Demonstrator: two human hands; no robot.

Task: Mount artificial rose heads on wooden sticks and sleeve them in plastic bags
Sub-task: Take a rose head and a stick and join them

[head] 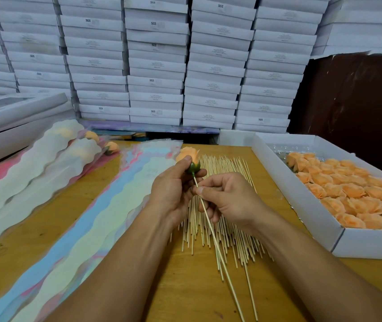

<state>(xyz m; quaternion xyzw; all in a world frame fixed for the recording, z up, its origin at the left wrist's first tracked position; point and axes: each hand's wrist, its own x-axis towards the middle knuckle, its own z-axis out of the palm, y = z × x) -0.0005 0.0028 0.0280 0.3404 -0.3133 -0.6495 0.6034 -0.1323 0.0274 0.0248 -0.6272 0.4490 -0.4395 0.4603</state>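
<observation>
Between the two hands, over the table (180,287), a rose head (189,156) sits on the tip of a stick (218,247). The left hand (173,191) pinches the rose's green base between thumb and fingers, the orange petals pointing away from the person. The right hand (229,201) pinches the stick just below the rose, fingers curled round it, and the stick's free end runs down toward the person. Under both hands lies a pile of sticks (222,233), fanned out on the table. Left of the left hand lies a stack of plastic bags (106,219) (wavy bands of pale blue, yellow and pink), and further left lie sleeved roses (78,147), their orange heads at the far end. Right of the right hand stands a white box (301,201) filled with roses (357,194). Beyond the hands, stacked cartons (157,66) rise like a wall.
</observation>
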